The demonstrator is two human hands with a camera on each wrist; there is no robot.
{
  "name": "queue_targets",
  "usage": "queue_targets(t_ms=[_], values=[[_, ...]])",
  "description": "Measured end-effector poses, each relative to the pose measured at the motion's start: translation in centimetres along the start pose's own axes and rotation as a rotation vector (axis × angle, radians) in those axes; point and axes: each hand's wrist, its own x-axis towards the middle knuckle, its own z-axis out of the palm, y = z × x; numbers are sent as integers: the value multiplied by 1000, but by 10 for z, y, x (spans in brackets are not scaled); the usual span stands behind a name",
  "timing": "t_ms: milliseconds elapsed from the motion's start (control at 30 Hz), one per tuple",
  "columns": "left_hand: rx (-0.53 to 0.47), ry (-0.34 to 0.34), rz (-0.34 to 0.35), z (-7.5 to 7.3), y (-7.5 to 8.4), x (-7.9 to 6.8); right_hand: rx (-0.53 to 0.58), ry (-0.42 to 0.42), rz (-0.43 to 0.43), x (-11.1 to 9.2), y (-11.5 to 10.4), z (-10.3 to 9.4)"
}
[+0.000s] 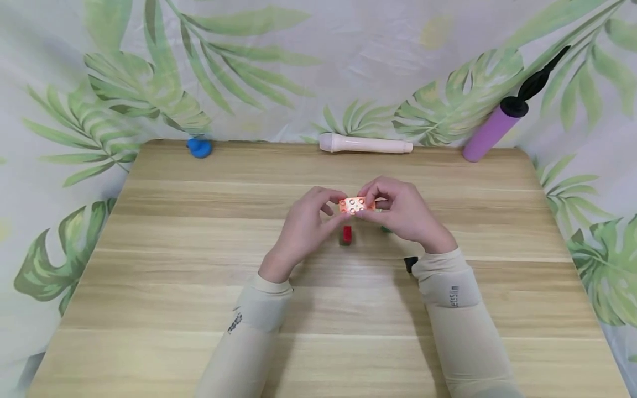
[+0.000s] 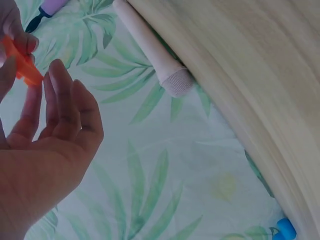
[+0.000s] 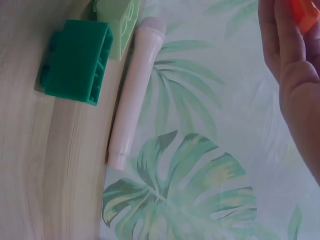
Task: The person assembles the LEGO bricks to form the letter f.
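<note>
Above the middle of the table, an orange toy building brick [image 1: 352, 205] is held between both hands, its round studs showing in the head view. My left hand [image 1: 306, 224] pinches its left end with thumb and index finger. At the other end, my right hand [image 1: 405, 213] grips it between thumb and fingers. The left wrist view shows the orange brick [image 2: 22, 65] at the fingertips. A red brick [image 1: 347, 234] lies on the table below the hands. Near the right hand are a dark green brick [image 3: 77, 62] and a light green brick [image 3: 117, 25], mostly hidden in the head view.
A small black object [image 1: 410, 263] lies beside the right wrist, partly covered. Along the table's back edge are a blue toy duck [image 1: 200, 147], a pale pink microphone [image 1: 365, 144] and a purple hand pump [image 1: 495, 132]. A leaf-patterned cloth [image 1: 278, 72] hangs behind the wooden table [image 1: 174, 276].
</note>
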Motion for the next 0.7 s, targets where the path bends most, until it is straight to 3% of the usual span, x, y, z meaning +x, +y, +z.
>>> queue_targets(t_ms=[133, 433, 700], values=[[99, -39, -14, 0, 0, 1, -85, -59, 11, 0, -1, 1], [294, -137, 19, 2, -4, -1, -396, -219, 36, 2, 0, 8], [308, -225, 13, 4, -8, -1, -552, -303, 58, 1, -1, 17]])
